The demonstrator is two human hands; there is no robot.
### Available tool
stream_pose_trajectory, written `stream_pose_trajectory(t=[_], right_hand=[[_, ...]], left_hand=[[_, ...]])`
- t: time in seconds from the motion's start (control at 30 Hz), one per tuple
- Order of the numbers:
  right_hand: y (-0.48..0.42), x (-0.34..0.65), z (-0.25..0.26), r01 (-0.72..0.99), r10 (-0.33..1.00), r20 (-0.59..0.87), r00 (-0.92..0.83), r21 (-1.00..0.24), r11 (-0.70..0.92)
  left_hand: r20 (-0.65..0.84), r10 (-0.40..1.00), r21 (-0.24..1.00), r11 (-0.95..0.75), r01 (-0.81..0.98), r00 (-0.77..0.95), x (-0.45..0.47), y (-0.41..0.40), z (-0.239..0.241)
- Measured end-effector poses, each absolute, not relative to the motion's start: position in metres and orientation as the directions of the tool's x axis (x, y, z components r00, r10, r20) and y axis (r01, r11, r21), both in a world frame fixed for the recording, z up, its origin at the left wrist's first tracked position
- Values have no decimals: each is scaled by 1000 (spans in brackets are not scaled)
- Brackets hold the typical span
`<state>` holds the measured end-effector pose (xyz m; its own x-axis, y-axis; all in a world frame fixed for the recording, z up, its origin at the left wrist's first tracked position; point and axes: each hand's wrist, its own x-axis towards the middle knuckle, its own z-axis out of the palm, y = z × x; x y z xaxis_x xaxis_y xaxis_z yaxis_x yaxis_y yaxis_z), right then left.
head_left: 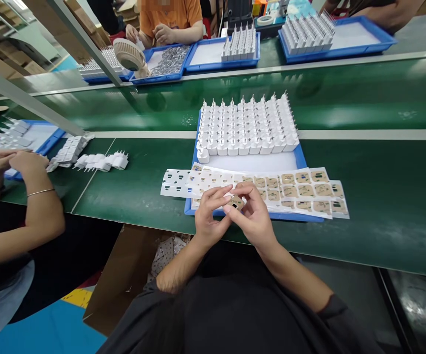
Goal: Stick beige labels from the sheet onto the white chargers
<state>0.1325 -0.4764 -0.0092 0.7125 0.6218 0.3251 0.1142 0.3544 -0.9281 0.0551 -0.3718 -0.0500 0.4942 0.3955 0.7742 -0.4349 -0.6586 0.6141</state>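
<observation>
Above the front edge of the blue tray, my two hands meet around a small white plug adapter with a tan sticker on the face turned toward me. The sticker has a dark rectangular patch. My left hand pinches the adapter from the left; most of its white body is hidden by fingers. From the right, my right hand closes on it, thumb on the sticker's edge. Under and beyond my hands lie sticker sheets, with tan stickers at right and mostly bare backing at left.
Rows of white plug adapters stand pins-up in the blue tray. More adapters lie left on the green table, near a co-worker's hands. Across the line, trays and a fan stand before another person. A cardboard box sits below.
</observation>
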Motion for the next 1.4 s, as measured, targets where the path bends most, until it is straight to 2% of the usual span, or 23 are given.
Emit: stream_pose_trajectory(t=[0.33,0.5,0.73,0.97,1.03,1.23,1.4], right_hand=[[-473,133,-11,-61,622,266,736,-890,452],[-473,132,-10,-63,614,271,742,-883,466],[-475,135,-10,-96,656,256,710,-888,450],[-479,139,-15,-49,688,267,675,-914,403],[-479,137,-15,-32,696,269,666,-921,387],[-473,130,-9,33,618,286,732,-921,387],[-470,130,-7,-28,608,265,748,-903,429]], left_hand=[[831,336,523,-743,-418,443,55,-370,-47],[853,312,487,-765,-421,418,55,-371,-45],[802,381,578,-691,-435,460,52,-371,-48],[704,492,709,-445,-548,512,55,-374,-49],[689,508,723,-424,-546,517,56,-375,-50],[772,431,626,-641,-444,467,55,-376,-54],[826,368,540,-733,-414,426,56,-374,-50]])
